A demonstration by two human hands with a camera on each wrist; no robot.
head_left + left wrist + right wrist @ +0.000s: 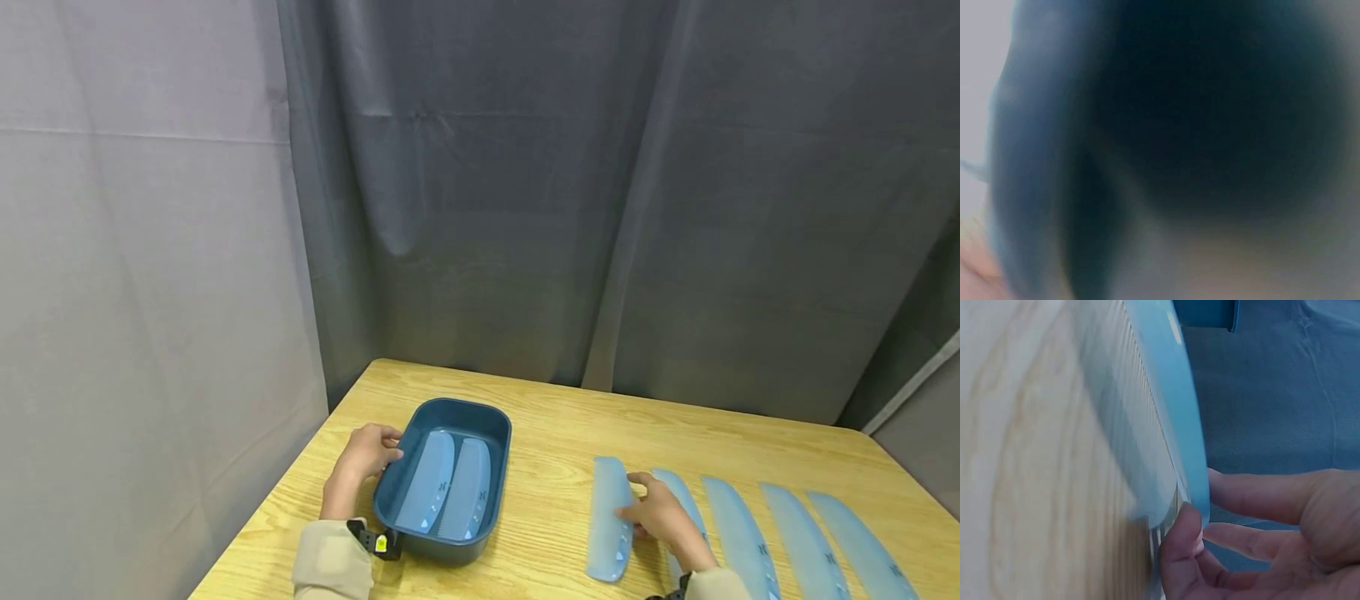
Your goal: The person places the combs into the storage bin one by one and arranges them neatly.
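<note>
The step in hand appears to be the pick-up of one comb for transfer to the tray. The right hand (663, 517) pinches the leftmost loose comb (611, 517) at its right edge; in the right wrist view a fingertip (1182, 534) is set against the comb's spine and the comb looks tipped off the table (547, 417), though blur makes the tilt uncertain. This comb lies well right of the dark blue tray (420, 546).

The left hand (367, 454) rests on the tray's left rim, fingers curled over the edge. The left wrist view is a dark blur and confirms nothing.

Two combs (448, 492) lie side by side inside the tray, covering most of its floor.

The next move likely calls for a lift clear of the table, travel left to the tray, and clearance over its right wall before lowering.

Open room: bare table lies between the tray and the held comb. Right of the held comb, four more combs (802, 542) lie in a row, the nearest partly under the hand. The table's left edge runs close beside the tray.
</note>
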